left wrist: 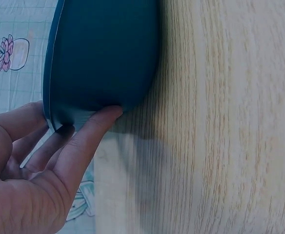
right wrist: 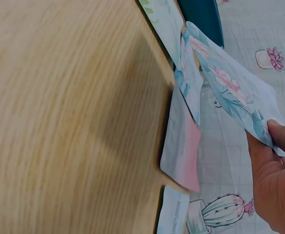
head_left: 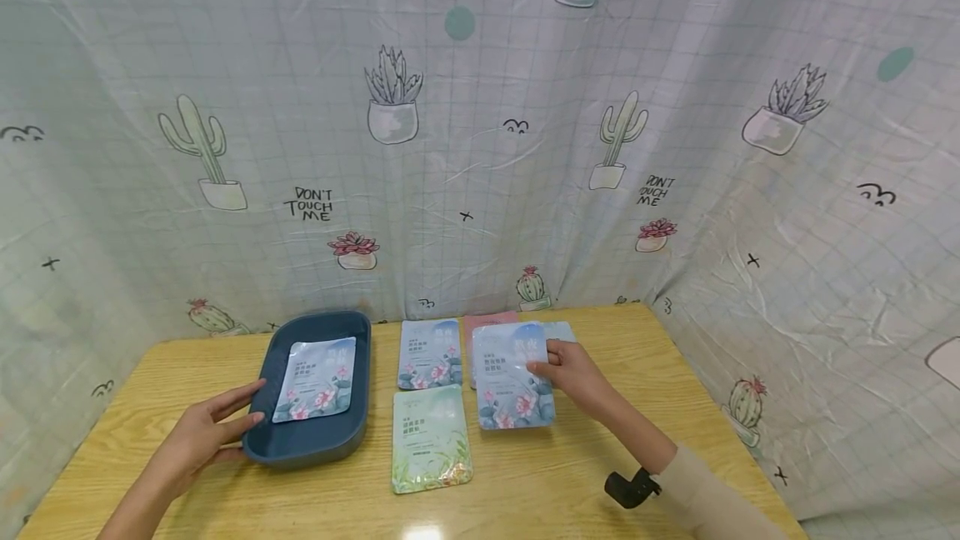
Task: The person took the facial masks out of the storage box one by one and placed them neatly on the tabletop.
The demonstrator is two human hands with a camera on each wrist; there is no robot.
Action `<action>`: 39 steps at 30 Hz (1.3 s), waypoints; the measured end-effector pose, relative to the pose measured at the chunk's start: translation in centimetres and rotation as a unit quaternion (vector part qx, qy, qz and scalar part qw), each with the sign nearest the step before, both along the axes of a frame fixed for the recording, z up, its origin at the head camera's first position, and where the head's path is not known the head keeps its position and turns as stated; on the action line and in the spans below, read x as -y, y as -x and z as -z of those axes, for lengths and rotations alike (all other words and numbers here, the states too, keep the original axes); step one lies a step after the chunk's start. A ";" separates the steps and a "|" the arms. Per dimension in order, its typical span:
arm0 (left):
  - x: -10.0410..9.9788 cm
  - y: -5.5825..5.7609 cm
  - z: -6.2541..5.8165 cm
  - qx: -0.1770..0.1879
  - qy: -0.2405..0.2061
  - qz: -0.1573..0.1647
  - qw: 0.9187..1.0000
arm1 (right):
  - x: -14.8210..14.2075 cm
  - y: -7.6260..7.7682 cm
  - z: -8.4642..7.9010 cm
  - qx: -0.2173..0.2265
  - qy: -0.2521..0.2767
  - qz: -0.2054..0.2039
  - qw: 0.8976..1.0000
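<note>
My right hand [head_left: 576, 372] pinches a blue face-mask sachet [head_left: 514, 386] with pink lotus flowers by its right edge. The right wrist view has the held sachet [right wrist: 233, 90] raised above the table, thumb on one face and fingers behind. At the left, my left hand [head_left: 198, 436] holds the near end of a dark blue plastic tray [head_left: 318, 450], its thumb and fingers spread along the rim and wall. Another blue lotus sachet [head_left: 318, 386] lies in that tray. In the left wrist view the tray's outer wall [left wrist: 106, 53] fills the top.
On the wooden table [head_left: 540, 490] lie another blue lotus sachet [head_left: 429, 348], a green sachet [head_left: 431, 440], a pink one [head_left: 487, 321] partly hidden behind the held sachet, and a pale blue one [head_left: 558, 329]. A cactus-print curtain [head_left: 465, 173] hangs behind.
</note>
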State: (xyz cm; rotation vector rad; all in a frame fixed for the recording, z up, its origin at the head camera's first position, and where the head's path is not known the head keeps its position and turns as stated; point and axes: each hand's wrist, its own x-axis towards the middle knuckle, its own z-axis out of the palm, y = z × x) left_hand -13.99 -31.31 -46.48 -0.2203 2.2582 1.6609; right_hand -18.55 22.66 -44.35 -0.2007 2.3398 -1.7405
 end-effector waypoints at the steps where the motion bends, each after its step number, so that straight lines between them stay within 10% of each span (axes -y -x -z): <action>1: 0.0 0.0 0.0 0.000 0.000 0.000 1.000 | -0.1 -0.1 0.0 0.003 -0.002 0.003 1.000; 30: 0.2 -0.1 0.3 -0.004 0.005 0.005 1.000 | -0.7 -2.2 4.5 0.032 -0.032 -0.050 0.998; 39: 0.2 -0.1 0.0 0.003 0.004 0.006 1.000 | -0.5 -2.6 5.1 -0.019 -0.155 -0.035 0.987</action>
